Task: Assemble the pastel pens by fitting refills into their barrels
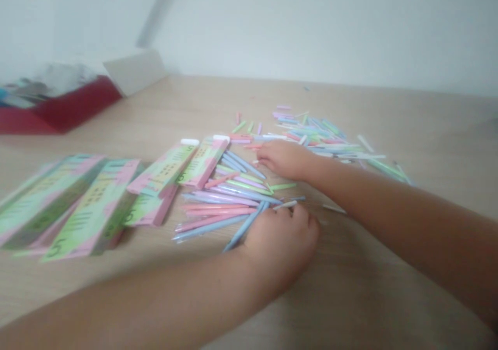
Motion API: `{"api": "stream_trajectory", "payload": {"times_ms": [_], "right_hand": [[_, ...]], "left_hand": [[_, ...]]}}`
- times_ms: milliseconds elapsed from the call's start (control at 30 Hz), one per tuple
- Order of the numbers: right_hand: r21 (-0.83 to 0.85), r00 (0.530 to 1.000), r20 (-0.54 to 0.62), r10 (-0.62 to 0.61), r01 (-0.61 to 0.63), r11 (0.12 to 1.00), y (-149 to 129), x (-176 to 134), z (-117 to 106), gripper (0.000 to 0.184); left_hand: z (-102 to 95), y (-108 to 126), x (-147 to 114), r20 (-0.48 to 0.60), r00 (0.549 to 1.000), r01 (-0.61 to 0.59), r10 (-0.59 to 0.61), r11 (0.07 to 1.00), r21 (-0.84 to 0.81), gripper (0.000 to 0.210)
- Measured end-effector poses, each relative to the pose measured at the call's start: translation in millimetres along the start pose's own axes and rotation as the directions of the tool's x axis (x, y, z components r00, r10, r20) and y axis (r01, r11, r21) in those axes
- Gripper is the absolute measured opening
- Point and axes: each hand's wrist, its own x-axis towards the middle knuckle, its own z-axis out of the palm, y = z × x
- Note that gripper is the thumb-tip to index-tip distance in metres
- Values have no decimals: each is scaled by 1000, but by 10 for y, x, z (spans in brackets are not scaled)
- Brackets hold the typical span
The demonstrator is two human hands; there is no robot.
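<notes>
Slim pastel sticks (225, 211), pen-like and in blue, pink, lilac and green, lie in a pile at the middle of the table, some in clear wrapping. My left hand (286, 236) is curled low over the pile's right end, beside blue sticks (249, 225). A white stick (286, 205) shows at its fingers; its grip is hidden. Farther back, my right hand (286, 158) reaches in from the right, fingers bent and closed down near a coral stick (252, 146). What those fingers hold is blurred. Shorter pastel pieces (319, 132) lie scattered behind it.
Several flat green-and-pink packs (91, 207) marked 5 lie at the left, and two packs (204, 161) with white ends lean beside the pile. A red box (78, 103) with an open flap and mixed contents stands at the back left, near the white wall (311, 28).
</notes>
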Motion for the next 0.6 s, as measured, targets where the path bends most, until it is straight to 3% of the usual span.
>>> {"api": "stream_trajectory", "payload": {"times_ms": [200,333,433,533,600], "right_hand": [[-101,999,32,-36,39,994,-6,-81,52,30],[-16,985,-113,130,-133,991,-116,-329,-68,25],[235,913,-206,353,-304,923,-347,-724,-248,20],[425,834,-225,503,-381,821,-654,-1287,-313,14],[531,792,-165,588,-432,729,-847,-1641,-244,15]], "left_hand": [[2,-26,-6,-26,1000,5,-4,999,35,17],[30,-47,-10,-83,995,64,-59,996,54,13],[44,-54,-5,-113,990,86,-79,995,57,10],[37,-63,13,-110,988,108,-105,994,27,17],[20,-72,27,-96,984,151,-152,988,-10,25]]}}
